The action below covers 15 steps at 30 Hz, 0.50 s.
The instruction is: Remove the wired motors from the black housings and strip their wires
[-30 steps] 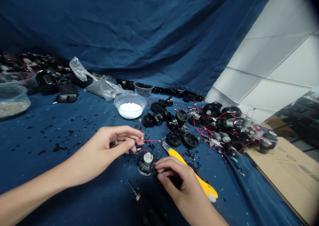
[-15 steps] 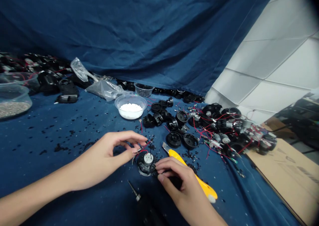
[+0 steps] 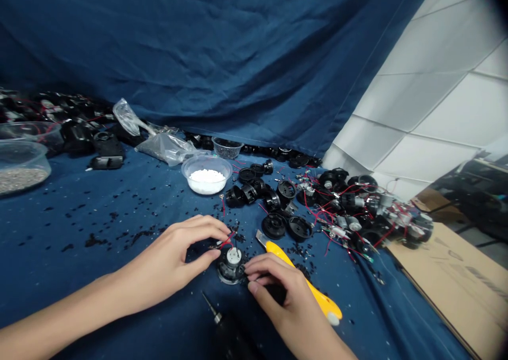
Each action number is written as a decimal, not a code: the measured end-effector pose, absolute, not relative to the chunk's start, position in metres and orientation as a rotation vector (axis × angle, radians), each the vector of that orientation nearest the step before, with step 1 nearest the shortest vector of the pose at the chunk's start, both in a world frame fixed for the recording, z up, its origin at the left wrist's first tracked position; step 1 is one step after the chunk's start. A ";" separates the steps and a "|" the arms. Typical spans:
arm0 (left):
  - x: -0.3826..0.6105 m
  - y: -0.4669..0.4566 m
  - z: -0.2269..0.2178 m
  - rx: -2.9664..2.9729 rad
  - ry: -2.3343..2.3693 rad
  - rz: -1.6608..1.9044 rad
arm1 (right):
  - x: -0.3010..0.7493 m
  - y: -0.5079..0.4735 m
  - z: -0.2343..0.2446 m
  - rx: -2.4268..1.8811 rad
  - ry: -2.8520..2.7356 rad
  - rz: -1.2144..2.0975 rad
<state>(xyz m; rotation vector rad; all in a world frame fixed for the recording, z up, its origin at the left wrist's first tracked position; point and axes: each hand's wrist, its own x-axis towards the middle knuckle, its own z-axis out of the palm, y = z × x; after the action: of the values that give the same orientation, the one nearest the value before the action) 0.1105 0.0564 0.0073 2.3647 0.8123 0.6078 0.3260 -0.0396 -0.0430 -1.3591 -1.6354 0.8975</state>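
red wires (image 3: 227,240) sit in a narrow pinch between the thumb and fingertips of the left hand (image 3: 170,251), rising from a silver motor (image 3: 234,255) that stands in a round black housing (image 3: 225,273) on the blue cloth (image 3: 119,280), right in front of the person. the right hand (image 3: 278,288) rests just beside it, its fingers curled against the housing's rim, seemingly to stop it sliding while the wires are handled. a yellow utility knife (image 3: 305,275) runs under that palm, its blade (image 3: 260,238) pointing toward the wires, though whether it is gripped or only lying there is hard to tell. a screwdriver (image 3: 214,316) lies near, probably kept within reach. black cups (image 3: 273,226) and a heap of wired motors (image 3: 357,204) sit beyond the hands, with a bowl of white pellets (image 3: 206,182) farther back and black crumbs (image 3: 99,239) across the cloth.
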 end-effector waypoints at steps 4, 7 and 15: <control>0.106 0.063 0.011 2.542 0.821 0.532 | 0.326 -0.040 -0.044 -1.364 -1.631 0.894; 0.096 0.072 0.016 2.692 0.781 0.281 | 0.326 -0.039 -0.044 -1.366 -1.638 0.882; 0.070 0.092 0.014 2.903 0.812 0.053 | 0.326 -0.040 -0.039 -1.395 -1.650 0.868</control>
<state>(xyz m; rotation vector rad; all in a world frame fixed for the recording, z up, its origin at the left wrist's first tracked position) 0.0700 0.0916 0.0144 2.9026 0.8121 0.0529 0.3264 -0.0400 -0.0389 -1.3946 -1.6501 0.8683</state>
